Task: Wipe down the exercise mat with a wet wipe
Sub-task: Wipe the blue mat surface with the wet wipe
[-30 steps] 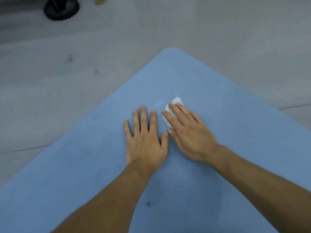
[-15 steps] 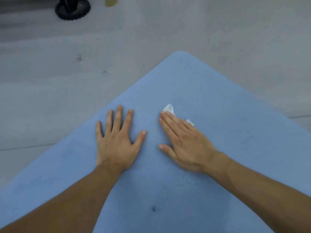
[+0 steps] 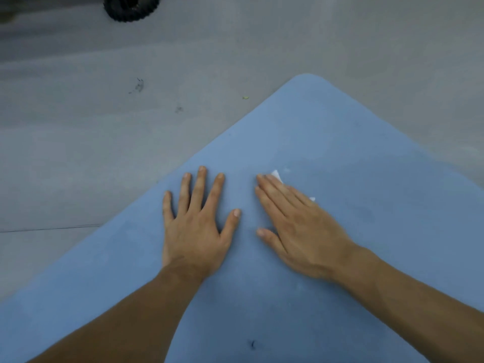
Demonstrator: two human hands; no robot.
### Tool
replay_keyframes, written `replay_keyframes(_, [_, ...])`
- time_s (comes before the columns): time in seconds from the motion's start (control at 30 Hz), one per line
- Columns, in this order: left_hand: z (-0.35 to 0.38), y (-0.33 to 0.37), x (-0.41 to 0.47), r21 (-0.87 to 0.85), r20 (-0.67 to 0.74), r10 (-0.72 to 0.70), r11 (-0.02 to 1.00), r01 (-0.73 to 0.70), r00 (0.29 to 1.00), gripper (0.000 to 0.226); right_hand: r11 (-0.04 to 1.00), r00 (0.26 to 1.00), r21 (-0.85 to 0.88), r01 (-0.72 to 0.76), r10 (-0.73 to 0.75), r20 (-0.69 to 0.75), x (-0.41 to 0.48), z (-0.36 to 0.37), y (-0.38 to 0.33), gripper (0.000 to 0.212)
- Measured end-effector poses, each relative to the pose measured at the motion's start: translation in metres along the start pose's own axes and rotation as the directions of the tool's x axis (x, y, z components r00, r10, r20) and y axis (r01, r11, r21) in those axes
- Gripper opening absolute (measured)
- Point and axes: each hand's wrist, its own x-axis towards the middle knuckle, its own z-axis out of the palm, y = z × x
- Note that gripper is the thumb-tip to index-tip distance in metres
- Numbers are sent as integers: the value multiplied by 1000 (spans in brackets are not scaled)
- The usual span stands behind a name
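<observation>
While the right hand lies flat with straight fingers on the wet wipe, pressing it down rather than clutching it, only two small white corners peek out on the far side of the fingers. The wipe sits on the blue exercise mat, roughly mid-mat, well short of the rounded far corner. Just to the left, the left hand is spread palm-down on the mat, fingers relaxed and holding nothing, by the look of it bracing. So we're mid-wipe, I'd say, not at the finish. Faint mottled patches right of the wipe could be damp streaks, though that's hard to confirm. A dark speck sits on the near part of the mat between the forearms, so that stretch looks unfinished, and the far corner and both edges probably want a pass too. Off the mat, the grey floor carries a few scuffs, with a black toothed object at the far left.
</observation>
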Motion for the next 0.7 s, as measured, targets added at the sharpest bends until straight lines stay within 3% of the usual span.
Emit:
replay_keyframes(0.13, [-1, 1, 1, 12, 14, -8, 1000, 8, 1000, 75, 997, 997, -56, -44, 40, -60, -27, 5, 11, 72])
replay_keyframes(0.27, [-2, 0, 1, 20, 28, -10, 1000, 9, 1000, 74, 966, 970, -102, -239, 231, -79, -2, -4, 34, 74])
replay_keyframes(0.4, [-4, 2, 1, 22, 37, -12, 1000, 11, 999, 75, 940, 938, -21, -340, 337, -73, 27, -7, 32, 73])
replay_keyframes(0.6, [-5, 3, 2, 21, 43, -9, 1000, 8, 999, 77, 996, 994, 4, -93, 93, -58, 0, 6, -7, 75])
replay_keyframes(0.7, [-4, 2, 2, 15, 40, -12, 1000, 12, 999, 76, 997, 995, -29, -75, 73, -66, -15, 9, 5, 72])
